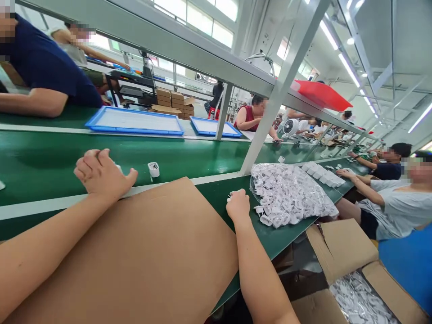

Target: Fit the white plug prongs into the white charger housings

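My left hand (103, 174) reaches over the green conveyor belt (199, 155), thumb stretched out and fingers bent but apart. A small white piece (118, 167) shows just behind it, mostly hidden by the hand. To its right on the belt stands a white plug housing (153, 169) with a dark opening. My right hand (238, 204) is closed at the right edge of a cardboard sheet (162, 243); a bit of a white plug piece shows at its fingertips, the rest hidden. Beside that hand lies a clear plastic bag (290, 193) full of white plug pieces, some spilling toward me.
Rows of white pieces (323, 174) lie beyond the bag, near a co-worker's hands. An open carton (344, 252) of white parts stands lower right. Blue trays (135, 121) line the belt's far side. A metal post (266, 121) rises between belt and bench.
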Demonstrator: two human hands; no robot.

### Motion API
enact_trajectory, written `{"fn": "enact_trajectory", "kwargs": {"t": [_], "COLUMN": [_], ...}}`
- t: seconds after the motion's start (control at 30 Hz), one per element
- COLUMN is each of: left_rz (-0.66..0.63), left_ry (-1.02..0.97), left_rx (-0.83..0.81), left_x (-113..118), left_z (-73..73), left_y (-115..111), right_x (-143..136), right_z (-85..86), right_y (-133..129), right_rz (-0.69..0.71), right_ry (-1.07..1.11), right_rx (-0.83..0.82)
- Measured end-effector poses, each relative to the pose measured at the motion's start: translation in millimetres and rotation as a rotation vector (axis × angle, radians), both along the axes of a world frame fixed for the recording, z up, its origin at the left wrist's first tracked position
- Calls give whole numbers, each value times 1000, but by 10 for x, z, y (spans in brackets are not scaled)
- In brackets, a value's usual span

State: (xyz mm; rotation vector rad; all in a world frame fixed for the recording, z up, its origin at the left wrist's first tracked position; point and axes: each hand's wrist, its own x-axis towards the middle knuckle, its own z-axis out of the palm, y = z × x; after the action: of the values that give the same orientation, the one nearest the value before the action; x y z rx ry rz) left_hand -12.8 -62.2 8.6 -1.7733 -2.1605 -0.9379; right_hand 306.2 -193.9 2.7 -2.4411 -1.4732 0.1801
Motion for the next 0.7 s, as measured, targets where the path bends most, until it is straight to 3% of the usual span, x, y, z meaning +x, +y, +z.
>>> {"fn": "enact_trajectory", "kwargs": {"t": [0.03,0.17,0.33,0.43,0.57,0.7], "left_rz": [-76,-319,-352,-417,-639,-817], "left_ry": [57,174,58,65,40,-94], "left_rx": [-7,-293,-367,-335,-283,-320], "left_x": [69,247,287,334,438,498], "left_z": [18,113,167,222,227,63], "left_y": [-18,0,150,99,-345,-984], "right_x": [-3,-4,17,-33,-217,-411], "right_z": [-6,-32,-25,-2,-7,-55], "right_y": [7,22,2,-7,-21,-62], "right_rz": [10,15,21,71,233,316], "right_ry": [22,109,249,406,705,1130], "right_rx": [15,105,239,335,333,268]}}
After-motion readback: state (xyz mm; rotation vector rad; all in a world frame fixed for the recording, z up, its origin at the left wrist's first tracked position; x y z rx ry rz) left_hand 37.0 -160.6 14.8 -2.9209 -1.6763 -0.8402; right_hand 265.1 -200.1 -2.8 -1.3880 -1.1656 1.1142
